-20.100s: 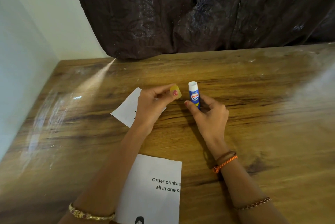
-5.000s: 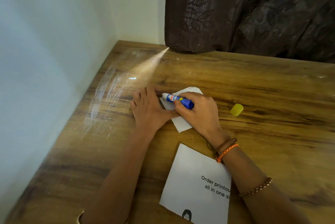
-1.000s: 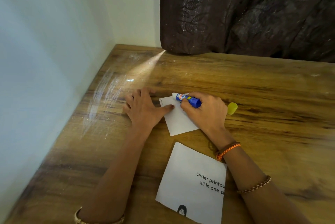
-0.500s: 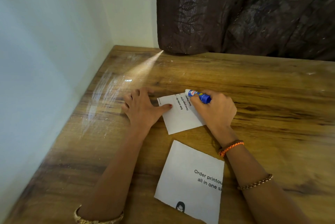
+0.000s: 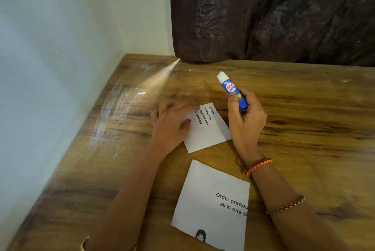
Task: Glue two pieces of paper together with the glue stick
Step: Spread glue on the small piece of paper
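Right hand (image 5: 246, 120) grips the uncapped blue glue stick with white glue tip (image 5: 233, 91), raised and tilted above the brown wood-grain tabletop (image 5: 304, 118), while the left hand (image 5: 170, 124), blurred, apparently flat and unclenched, rests on the small white printed paper piece (image 5: 209, 129); larger white printed sheet (image 5: 213, 206) lies nearer, apart.

L hand (image 5: 170, 123) flat, palm down, fingers blurred; R hand (image 5: 246, 116) raised, grip closed, thumb up.

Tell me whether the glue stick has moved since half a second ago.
Yes. The glue stick, held in the right hand, has lifted off the small paper and now points up and away from it, toward the curtain.
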